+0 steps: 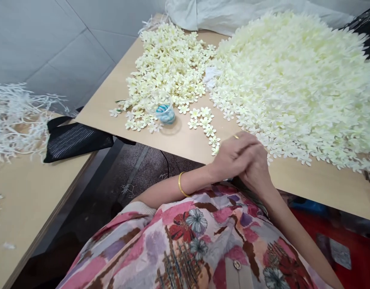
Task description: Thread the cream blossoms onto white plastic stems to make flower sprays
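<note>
My left hand [228,157], with a gold ring on a finger and a gold bangle at the wrist, is closed over the table's front edge. My right hand [258,170] presses against it, its fingers curled too. Whatever lies between the fingers is hidden. Beside the left knuckles a short line of pale yellow flowers [209,130] runs away across the table. To the right of my hands spreads a large heap of pale cream flowers [287,84]. A smaller pile of cream flowers [169,64] lies farther back on the left.
A small clear cup with blue and white contents [165,114] stands on the wooden table [185,140]. White fabric [212,76] sits between the piles. At left, white branching strands [19,120] and a black mesh bag [78,140] lie on another table. A pale sheet [215,16] lines the back.
</note>
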Available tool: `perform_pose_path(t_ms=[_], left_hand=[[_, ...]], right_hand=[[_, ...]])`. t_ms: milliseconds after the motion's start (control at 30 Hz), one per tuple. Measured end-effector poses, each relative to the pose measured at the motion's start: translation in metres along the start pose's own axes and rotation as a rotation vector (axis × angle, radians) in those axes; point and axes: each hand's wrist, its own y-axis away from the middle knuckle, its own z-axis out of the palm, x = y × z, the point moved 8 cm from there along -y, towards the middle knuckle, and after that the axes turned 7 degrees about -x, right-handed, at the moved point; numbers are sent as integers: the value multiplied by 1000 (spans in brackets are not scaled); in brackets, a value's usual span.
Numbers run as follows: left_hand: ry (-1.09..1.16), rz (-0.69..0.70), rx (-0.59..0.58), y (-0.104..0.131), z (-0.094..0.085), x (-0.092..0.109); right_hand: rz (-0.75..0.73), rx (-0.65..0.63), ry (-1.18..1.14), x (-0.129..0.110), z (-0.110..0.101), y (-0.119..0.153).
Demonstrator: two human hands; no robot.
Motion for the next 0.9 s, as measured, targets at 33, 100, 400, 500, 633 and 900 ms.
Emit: perform_pose_path(t_ms=[33, 100, 400, 500, 633, 900], left_hand=[[11, -24, 96, 8, -19, -2], [7, -142, 261, 26, -53, -13], [119, -382, 516, 63, -93, -39], [113, -389, 483, 59, -87, -40], [98, -387, 464, 58, -85, -40], [1, -316, 411, 59, -83, -32]], right_hand=[[-6, 7, 23, -3, -4, 2], [-3, 10, 67, -8, -10, 3], [-188, -13, 231, -51, -4, 1], [-206, -52, 266, -58, -1, 0], [-176, -66, 255, -58, -4, -4], [-114, -61, 238, -60, -3, -10]])
